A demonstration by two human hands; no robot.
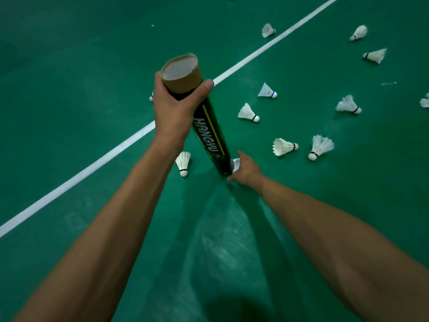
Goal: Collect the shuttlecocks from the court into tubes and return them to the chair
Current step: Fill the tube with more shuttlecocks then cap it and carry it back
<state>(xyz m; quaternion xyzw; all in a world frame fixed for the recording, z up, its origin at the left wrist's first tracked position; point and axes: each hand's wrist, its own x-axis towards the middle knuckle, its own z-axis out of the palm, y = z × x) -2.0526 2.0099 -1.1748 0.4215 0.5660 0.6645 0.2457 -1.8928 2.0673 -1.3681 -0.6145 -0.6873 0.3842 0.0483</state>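
My left hand (173, 105) grips a black shuttlecock tube (210, 133) near its brown cardboard top, whose open end faces me. The tube slants down to the green court floor. At its lower end my right hand (245, 169) holds a white shuttlecock (236, 164) against the tube's mouth; most of it is hidden by my fingers and the tube. Several white shuttlecocks lie loose on the floor: one just left of the tube (183, 162), one mostly hidden behind my left hand (151, 96), and others to the right (248, 112) (284, 146) (320, 146).
A white court line (92, 168) runs diagonally from lower left to upper right behind the tube. More shuttlecocks are scattered farther right and beyond the line (268, 30) (358, 33) (375, 55) (348, 105). Green floor stretches to the left.
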